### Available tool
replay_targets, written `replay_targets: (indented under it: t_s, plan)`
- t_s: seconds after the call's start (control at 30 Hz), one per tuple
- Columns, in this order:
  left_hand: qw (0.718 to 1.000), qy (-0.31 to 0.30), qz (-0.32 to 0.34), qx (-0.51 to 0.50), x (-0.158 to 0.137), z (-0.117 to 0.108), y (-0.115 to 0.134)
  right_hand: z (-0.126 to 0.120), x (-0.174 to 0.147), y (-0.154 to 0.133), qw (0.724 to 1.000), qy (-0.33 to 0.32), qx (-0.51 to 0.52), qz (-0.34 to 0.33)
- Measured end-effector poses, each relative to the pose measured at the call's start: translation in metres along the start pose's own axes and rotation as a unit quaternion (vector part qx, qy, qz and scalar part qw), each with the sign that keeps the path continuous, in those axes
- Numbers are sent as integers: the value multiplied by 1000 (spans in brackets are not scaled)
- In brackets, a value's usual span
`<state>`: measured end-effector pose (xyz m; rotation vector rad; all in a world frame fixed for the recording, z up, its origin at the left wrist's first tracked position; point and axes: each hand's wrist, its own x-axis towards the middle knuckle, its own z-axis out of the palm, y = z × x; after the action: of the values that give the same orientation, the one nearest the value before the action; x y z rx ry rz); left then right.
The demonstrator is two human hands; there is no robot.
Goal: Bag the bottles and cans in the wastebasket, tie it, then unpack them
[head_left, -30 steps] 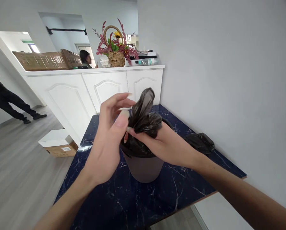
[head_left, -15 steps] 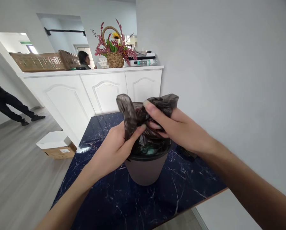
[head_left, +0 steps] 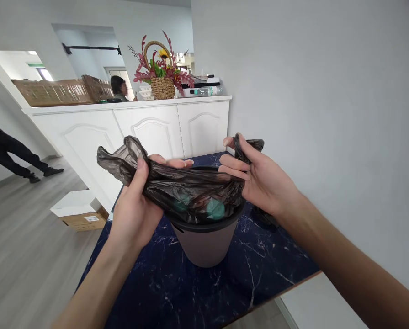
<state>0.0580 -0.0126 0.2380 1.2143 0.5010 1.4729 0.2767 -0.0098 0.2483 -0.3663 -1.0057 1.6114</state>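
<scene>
A thin black garbage bag [head_left: 193, 189] lines a grey-brown trash can [head_left: 206, 246] with a dark rim. Its top is stretched sideways between my hands, above the rim. My left hand [head_left: 135, 205] grips one gathered end, thumb pressed on the plastic, with a loose flap sticking out to the left. My right hand [head_left: 259, 176] pinches the other end between thumb and fingers, and a short tail of plastic pokes out beyond it. Something green shows dimly through the film. What else lies inside is hidden.
The can stands on a dark blue marbled table [head_left: 197, 297]. Another piece of black plastic [head_left: 264, 217] lies to its right. Behind are a white cabinet [head_left: 152, 130] and a flower basket [head_left: 163, 87]. A cardboard box [head_left: 82, 214] sits on the floor; a person [head_left: 8, 146] stands at left.
My hands have moved apart, left hand to the left and right hand slightly right. The bunched bag top is now drawn out into a taut band between them.
</scene>
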Motion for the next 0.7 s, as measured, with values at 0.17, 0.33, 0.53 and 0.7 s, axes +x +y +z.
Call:
replay_targets:
  t_s: [0.17, 0.33, 0.53, 0.7]
  plan:
    - [997, -42, -37, -49, 1, 10, 7, 4, 5, 2, 1000, 11, -23, 7]
    - [998, -42, -41, -5, 1, 21, 7, 13, 3, 2, 987, 8, -151, 53]
    - [980, -35, -28, 194, -2, 20, 1, 25, -11, 6, 867, -90, -490, -22]
    - [942, -30, -2, 335, -5, 23, 1, 29, -18, 4, 820, -125, -559, 21]
